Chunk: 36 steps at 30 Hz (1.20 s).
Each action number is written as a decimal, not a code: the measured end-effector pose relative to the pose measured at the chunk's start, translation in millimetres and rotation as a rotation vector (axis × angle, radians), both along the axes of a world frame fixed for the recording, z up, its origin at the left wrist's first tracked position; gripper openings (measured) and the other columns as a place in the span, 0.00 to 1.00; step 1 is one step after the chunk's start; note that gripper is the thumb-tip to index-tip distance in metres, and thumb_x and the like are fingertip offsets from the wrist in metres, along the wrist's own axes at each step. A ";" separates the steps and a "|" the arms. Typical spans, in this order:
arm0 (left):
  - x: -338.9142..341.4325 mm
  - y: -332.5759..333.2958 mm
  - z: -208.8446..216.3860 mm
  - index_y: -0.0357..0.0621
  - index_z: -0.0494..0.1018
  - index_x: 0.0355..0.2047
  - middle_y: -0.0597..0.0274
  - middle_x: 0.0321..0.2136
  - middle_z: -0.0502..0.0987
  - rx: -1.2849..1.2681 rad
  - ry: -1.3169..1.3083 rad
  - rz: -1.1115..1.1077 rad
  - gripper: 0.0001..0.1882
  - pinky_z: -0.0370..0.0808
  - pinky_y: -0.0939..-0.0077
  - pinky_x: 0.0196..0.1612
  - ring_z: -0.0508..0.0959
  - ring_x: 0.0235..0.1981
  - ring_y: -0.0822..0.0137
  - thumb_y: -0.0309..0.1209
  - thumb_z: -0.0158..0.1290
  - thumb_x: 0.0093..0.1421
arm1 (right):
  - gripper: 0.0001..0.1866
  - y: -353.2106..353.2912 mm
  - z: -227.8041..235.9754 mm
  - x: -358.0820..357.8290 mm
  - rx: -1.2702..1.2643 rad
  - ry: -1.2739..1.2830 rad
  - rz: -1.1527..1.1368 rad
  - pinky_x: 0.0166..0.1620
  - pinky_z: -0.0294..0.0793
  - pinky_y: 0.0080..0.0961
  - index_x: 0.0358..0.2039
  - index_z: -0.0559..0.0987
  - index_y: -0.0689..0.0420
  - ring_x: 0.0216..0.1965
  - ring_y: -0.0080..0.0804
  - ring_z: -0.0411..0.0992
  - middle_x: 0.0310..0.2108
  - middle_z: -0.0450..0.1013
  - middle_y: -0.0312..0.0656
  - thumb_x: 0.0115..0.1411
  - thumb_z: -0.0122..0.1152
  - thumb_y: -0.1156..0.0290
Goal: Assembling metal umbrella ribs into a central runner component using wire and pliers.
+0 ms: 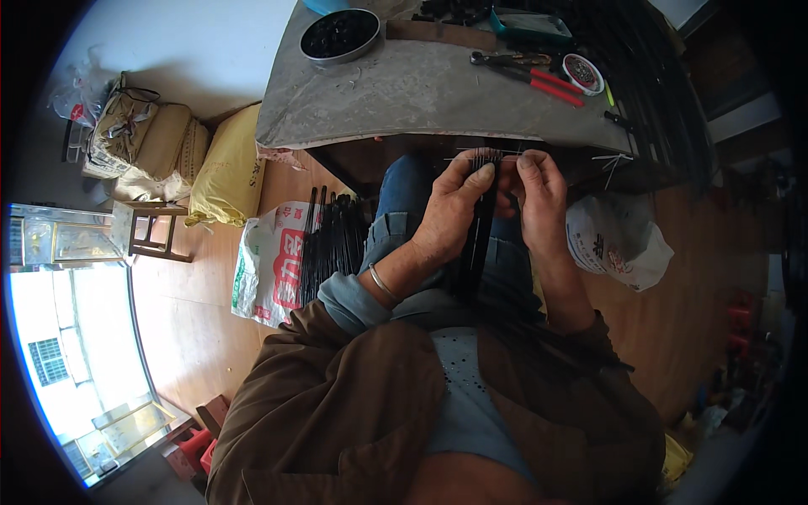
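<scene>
My left hand (454, 198) is closed round the upper end of a bundle of long, narrow black strips (478, 252), its thumb pressed on top. The bundle runs down between my knees over my lap. Thin metal wires (459, 158) pass crosswise at the strips' upper ends and stick out to the left. Just right of the bundle, my right hand (539, 181) is closed in a pinch at the end of a thin wire or pin, partly hidden by the fingers. Both hands are just below the table's near edge.
On the grey table (396, 97) are a round bowl of black pieces (339, 35), red-handled pliers (555, 87), a small tub of metal bits (583, 74) and a green tray (532, 27). More black strips (332, 244) lie on a white sack (273, 261) at left. A plastic bag (619, 240) stands right.
</scene>
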<state>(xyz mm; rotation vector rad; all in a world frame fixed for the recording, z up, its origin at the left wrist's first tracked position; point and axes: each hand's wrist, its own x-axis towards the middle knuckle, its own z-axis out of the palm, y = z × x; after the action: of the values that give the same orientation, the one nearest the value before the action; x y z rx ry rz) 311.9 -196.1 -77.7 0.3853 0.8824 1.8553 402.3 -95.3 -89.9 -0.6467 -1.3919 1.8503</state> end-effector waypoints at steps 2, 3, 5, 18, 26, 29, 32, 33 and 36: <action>0.6 -0.2 2.6 0.39 0.67 0.48 0.59 0.37 0.75 -0.004 0.007 0.020 0.12 0.78 0.73 0.36 0.76 0.32 0.70 0.30 0.44 0.67 | 0.09 -1.8 -0.3 -0.7 -0.019 0.010 -0.014 0.34 0.70 0.16 0.38 0.71 0.59 0.28 0.19 0.70 0.31 0.74 0.37 0.66 0.51 0.65; 1.0 -0.9 3.5 0.39 0.67 0.48 0.59 0.37 0.75 0.001 0.015 0.020 0.12 0.78 0.73 0.36 0.76 0.32 0.70 0.30 0.44 0.67 | 0.10 -3.6 0.0 0.2 -0.041 0.016 -0.028 0.33 0.70 0.18 0.38 0.70 0.59 0.28 0.20 0.70 0.32 0.75 0.38 0.66 0.50 0.65; 1.2 -1.8 3.7 0.39 0.67 0.49 0.59 0.36 0.75 0.013 0.072 0.018 0.12 0.78 0.73 0.35 0.76 0.30 0.70 0.29 0.44 0.67 | 0.10 -7.3 -1.5 4.7 -0.117 0.036 -0.038 0.34 0.71 0.19 0.39 0.70 0.59 0.29 0.21 0.71 0.32 0.75 0.39 0.67 0.49 0.65; -1.8 3.3 4.4 0.39 0.69 0.50 0.62 0.36 0.76 -0.023 0.024 -0.068 0.13 0.77 0.75 0.34 0.76 0.30 0.73 0.28 0.45 0.66 | 0.08 -7.5 -2.3 8.1 -0.069 0.016 -0.101 0.35 0.70 0.18 0.40 0.68 0.59 0.30 0.21 0.70 0.33 0.74 0.39 0.67 0.47 0.68; -18.3 0.9 19.9 0.36 0.73 0.45 0.62 0.40 0.76 -0.220 0.261 -0.124 0.13 0.70 0.78 0.48 0.75 0.42 0.71 0.26 0.48 0.60 | 0.08 -11.0 -16.1 9.0 -0.075 0.009 -0.127 0.37 0.68 0.16 0.44 0.68 0.59 0.33 0.18 0.68 0.35 0.71 0.35 0.66 0.45 0.70; -30.3 -3.3 16.8 0.39 0.74 0.46 0.65 0.40 0.73 -0.116 0.518 -0.140 0.14 0.72 0.84 0.23 0.75 0.30 0.77 0.27 0.47 0.60 | 0.10 -12.6 -22.5 22.1 0.185 -0.076 0.177 0.40 0.68 0.17 0.44 0.69 0.59 0.36 0.19 0.67 0.38 0.70 0.36 0.64 0.45 0.75; -35.9 0.0 28.2 0.37 0.73 0.46 0.63 0.41 0.72 -0.186 0.518 -0.240 0.15 0.73 0.84 0.24 0.75 0.29 0.77 0.28 0.47 0.60 | 0.08 -17.9 -8.7 9.3 0.094 -0.131 0.375 0.36 0.71 0.21 0.40 0.71 0.62 0.32 0.25 0.72 0.33 0.73 0.40 0.64 0.48 0.72; -38.8 1.1 33.2 0.38 0.73 0.47 0.63 0.40 0.73 -0.276 0.423 -0.342 0.15 0.73 0.83 0.25 0.75 0.30 0.76 0.28 0.47 0.61 | 0.09 -20.9 -7.5 4.3 -0.140 -0.034 0.452 0.35 0.72 0.22 0.39 0.72 0.63 0.30 0.27 0.73 0.31 0.74 0.41 0.64 0.48 0.71; -71.5 7.5 20.1 0.43 0.62 0.61 0.61 0.30 0.75 -0.206 0.504 -0.496 0.26 0.72 0.82 0.23 0.74 0.23 0.76 0.42 0.46 0.66 | 0.12 -25.4 0.0 -2.7 -0.281 -0.003 0.362 0.33 0.74 0.26 0.42 0.72 0.65 0.29 0.33 0.76 0.32 0.76 0.45 0.66 0.46 0.69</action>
<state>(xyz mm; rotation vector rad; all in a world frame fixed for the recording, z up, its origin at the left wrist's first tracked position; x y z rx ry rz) 240.4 -188.6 -57.5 0.8791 1.1750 1.2117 399.6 -120.7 -89.9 -0.5601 -1.3276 2.3618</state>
